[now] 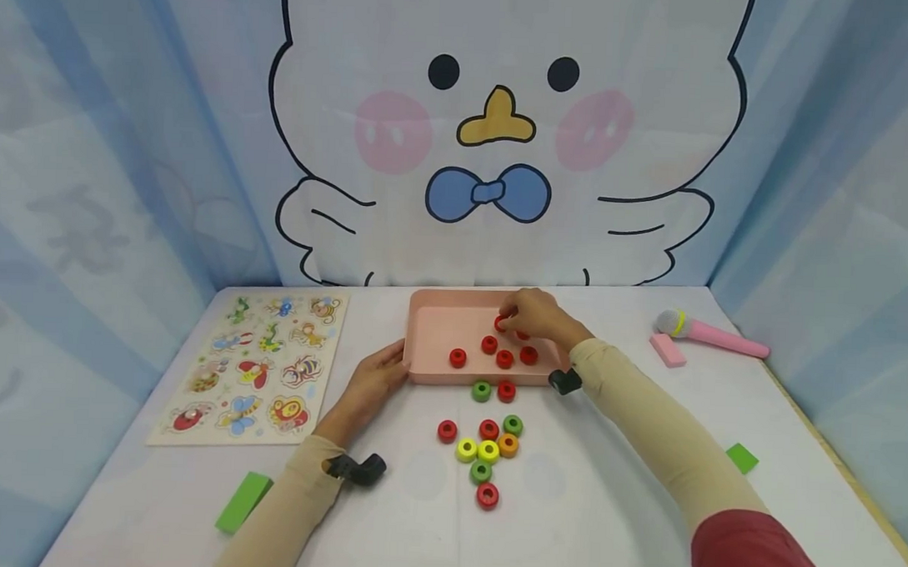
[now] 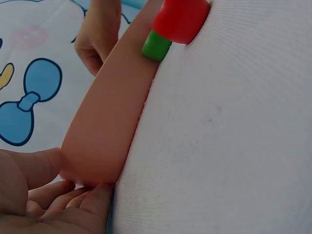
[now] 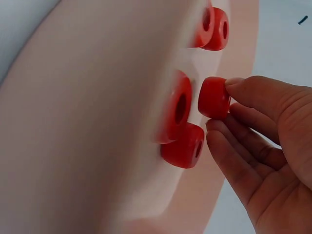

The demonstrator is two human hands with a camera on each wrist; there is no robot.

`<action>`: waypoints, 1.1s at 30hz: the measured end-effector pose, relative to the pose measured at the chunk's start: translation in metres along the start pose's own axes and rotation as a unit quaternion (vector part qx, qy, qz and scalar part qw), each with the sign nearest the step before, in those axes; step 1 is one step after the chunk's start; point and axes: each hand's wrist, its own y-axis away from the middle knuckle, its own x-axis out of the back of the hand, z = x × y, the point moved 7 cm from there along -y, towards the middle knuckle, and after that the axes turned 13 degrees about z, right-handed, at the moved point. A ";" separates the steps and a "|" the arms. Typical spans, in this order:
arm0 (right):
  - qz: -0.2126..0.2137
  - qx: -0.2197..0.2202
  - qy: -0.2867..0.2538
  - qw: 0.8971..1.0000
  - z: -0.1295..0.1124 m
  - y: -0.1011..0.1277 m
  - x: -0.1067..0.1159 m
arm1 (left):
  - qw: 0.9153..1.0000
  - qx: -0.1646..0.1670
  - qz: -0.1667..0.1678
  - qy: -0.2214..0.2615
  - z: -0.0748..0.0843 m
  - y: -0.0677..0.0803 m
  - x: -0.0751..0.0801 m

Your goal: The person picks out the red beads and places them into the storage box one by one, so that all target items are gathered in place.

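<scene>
In the head view my right hand (image 1: 537, 313) is over the back right of a pink tray (image 1: 432, 323). Its thumb and fingertips pinch a red bead (image 3: 213, 97), drum-shaped like the others. Several more red beads (image 1: 489, 345) lie in the tray around it, some with their holes showing in the right wrist view. My left hand (image 1: 371, 389) holds the tray's front left corner. Up close, its thumb (image 2: 46, 163) is at the rim and its fingers (image 2: 73, 202) are against the end wall, low down near the table.
Before the tray lie loose red, green, yellow and orange beads (image 1: 488, 451). A picture board with insects (image 1: 248, 368) lies left, near a green block (image 1: 244, 502). On the right are a toy microphone (image 1: 715, 333), a pink block (image 1: 668, 350) and a green piece (image 1: 741, 458).
</scene>
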 end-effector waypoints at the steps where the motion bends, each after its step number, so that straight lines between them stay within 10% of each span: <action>1: 0.000 0.001 0.006 1.000 0.000 -0.001 -0.001 | 1.000 0.001 -0.001 0.001 0.000 0.000 0.000; 20: -0.018 -0.052 -0.009 0.998 0.005 0.005 -0.003 | 1.000 0.009 0.011 0.000 -0.001 0.002 -0.001; 33: 0.067 0.034 -0.089 0.993 -0.024 0.090 0.019 | 1.000 -0.007 0.016 -0.020 0.000 0.002 -0.001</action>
